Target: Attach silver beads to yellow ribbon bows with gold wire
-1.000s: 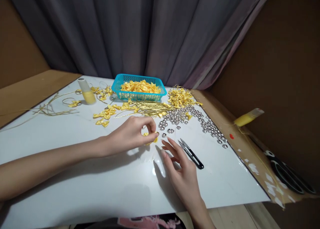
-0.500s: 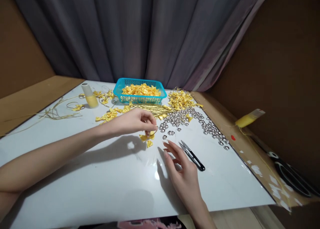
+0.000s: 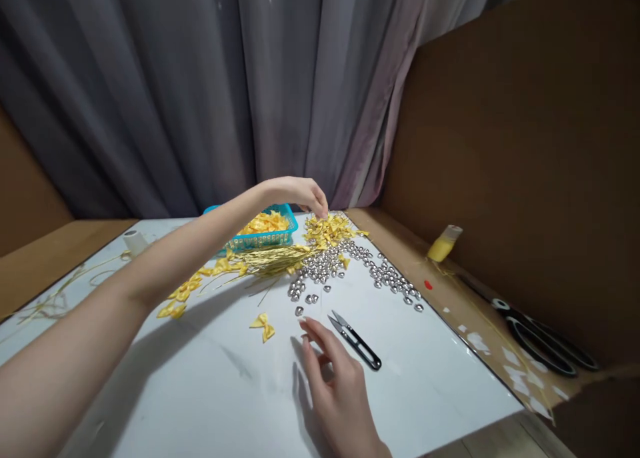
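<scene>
The left hand (image 3: 306,195), fingers bent downward, is over heaped glossy yellow ribbon bows (image 3: 329,231); whether it grips any, I cannot tell. The right hand (image 3: 339,385), loosely curled and empty, is beside black-handled metal snips (image 3: 351,333), near rounded, shiny silver beads (image 3: 321,265).

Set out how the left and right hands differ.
The left hand is out at the far heap of yellow bows; the right hand is nearer, beside the black snips. The left hand's fingers point down, bunched; the right hand's curl loosely, pointing forward. Both are bare.
</scene>
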A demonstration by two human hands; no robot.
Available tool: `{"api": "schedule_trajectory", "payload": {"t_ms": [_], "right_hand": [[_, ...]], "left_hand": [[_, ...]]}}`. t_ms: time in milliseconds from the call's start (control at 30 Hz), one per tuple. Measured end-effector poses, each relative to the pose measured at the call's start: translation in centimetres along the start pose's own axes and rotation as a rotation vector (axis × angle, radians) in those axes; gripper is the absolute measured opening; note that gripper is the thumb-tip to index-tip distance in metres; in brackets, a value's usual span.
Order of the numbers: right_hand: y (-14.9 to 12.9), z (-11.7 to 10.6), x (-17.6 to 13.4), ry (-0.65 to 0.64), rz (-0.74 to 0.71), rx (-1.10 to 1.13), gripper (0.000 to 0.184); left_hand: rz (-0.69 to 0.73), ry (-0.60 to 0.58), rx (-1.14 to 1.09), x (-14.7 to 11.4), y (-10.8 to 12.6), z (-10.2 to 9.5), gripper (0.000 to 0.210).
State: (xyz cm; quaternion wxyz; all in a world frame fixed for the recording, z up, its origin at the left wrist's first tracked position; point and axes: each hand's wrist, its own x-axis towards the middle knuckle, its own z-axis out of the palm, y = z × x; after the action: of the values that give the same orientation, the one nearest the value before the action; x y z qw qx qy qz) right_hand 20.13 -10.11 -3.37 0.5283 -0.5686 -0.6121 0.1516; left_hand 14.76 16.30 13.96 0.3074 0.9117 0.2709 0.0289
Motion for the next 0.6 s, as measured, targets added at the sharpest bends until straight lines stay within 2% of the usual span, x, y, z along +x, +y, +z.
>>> {"api": "schedule_trajectory", "payload": {"t_ms": [167, 300, 467, 600], "right_hand": [[0.5, 0.3, -0.1, 0.066, -0.03, 0.022, 0.027], [1.0, 0.9, -0.3, 0.126, -0.006, 0.084, 0.031], [1.5, 1.5, -0.5, 0.172, -0.006, 0.131, 0.033], [1.5, 1.4, -0.5, 0.18, -0.004, 0.146, 0.032]], "left_hand": [[0.007, 0.041, 0.093, 8.1, -0.7, -0.9, 0.024], [-0.072, 0.034, 0.212, 11.5, -2.1, -0.1, 0.02], [-0.129, 0.064, 0.345, 12.0, -3.1, 0.0, 0.021], [-0.035, 0.185, 0.424, 9.6, -2.1, -0.9, 0.015]]}}
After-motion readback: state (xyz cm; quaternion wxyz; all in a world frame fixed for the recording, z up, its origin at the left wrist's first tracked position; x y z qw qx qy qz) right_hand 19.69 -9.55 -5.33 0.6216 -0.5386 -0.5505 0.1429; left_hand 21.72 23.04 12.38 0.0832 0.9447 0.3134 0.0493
